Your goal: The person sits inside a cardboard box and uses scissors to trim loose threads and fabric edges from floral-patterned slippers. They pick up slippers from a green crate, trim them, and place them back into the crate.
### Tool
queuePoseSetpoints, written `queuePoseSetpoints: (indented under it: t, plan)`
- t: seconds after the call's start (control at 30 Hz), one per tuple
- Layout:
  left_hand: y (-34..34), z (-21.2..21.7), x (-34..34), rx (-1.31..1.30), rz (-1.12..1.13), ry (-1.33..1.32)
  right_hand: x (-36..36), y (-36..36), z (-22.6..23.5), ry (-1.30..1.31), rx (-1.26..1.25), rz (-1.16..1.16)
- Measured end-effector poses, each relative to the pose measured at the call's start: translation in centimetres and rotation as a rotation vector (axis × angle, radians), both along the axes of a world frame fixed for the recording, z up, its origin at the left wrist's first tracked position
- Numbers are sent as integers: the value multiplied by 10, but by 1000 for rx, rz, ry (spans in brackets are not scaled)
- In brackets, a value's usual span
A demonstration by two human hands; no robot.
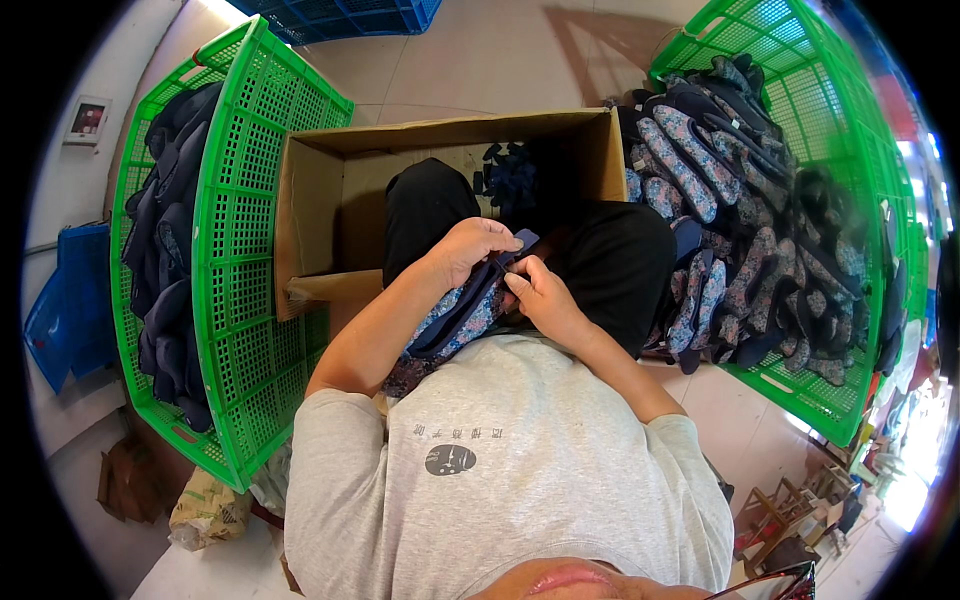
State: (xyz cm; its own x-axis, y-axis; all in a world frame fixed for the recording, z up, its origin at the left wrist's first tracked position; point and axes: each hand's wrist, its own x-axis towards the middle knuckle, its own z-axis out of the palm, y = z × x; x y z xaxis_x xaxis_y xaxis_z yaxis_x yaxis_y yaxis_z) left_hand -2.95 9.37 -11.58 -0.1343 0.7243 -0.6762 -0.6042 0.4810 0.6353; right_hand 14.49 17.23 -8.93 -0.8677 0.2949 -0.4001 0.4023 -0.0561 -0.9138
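Over my lap lies a floral cloth piece with navy edging, shaped like a slipper (pixel 458 318). My left hand (pixel 478 246) pinches its far navy end between thumb and fingers. Just right of that, my right hand (pixel 543 297) is closed with thumb and forefinger against the navy strip. The two hands almost meet there. Whatever lies under the right fingertips is too small to make out. The near end of the slipper rests against my shirt, partly covered by my left forearm.
An open cardboard box (pixel 300 215) stands beyond my knees, with small navy scraps (pixel 510 175) in it. At left, a green plastic crate (pixel 245 250) holds navy cloth pieces (pixel 172 270). At right, another green crate (pixel 815 90) is heaped with floral slippers (pixel 745 230). A blue crate (pixel 345 18) sits at the back.
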Motion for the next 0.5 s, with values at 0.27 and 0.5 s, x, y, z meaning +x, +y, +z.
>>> queuePoseSetpoints:
  t: [0.27, 0.5]
  plan:
    - [1, 2, 1, 5, 18, -32, -2, -2, 3, -15, 29, -27]
    - [1, 4, 2, 6, 21, -36, -2, -4, -4, 1, 31, -55]
